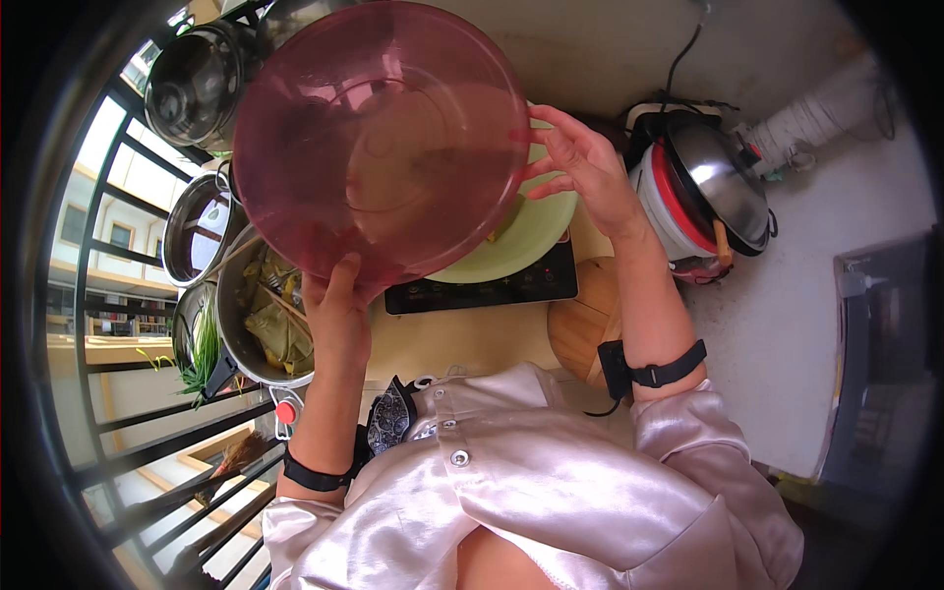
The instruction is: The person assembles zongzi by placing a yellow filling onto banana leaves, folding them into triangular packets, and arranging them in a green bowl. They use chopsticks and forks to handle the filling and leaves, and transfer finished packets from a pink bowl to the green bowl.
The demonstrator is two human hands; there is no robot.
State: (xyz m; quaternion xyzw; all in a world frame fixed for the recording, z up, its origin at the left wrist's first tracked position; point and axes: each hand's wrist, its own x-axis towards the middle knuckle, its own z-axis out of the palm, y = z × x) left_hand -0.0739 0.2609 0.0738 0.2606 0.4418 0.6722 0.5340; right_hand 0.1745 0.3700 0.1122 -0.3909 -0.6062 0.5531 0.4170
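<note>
Bowl (379, 138): pink, translucent, held up tilted above green plate (521, 246) on cooktop (492, 287). Left hand (334, 305) clamped on lower rim, thumb up. Right hand (580, 162) at right rim, fingers spread. Pot (236, 324) with leaves at left.

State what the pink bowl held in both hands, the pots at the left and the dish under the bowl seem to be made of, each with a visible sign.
Pink bowl: likely plastic, translucent and glossy; shapes show through. Pots: apparently polished steel, mirror-like. Green dish: matte, ceramic or plastic, unclear.
</note>
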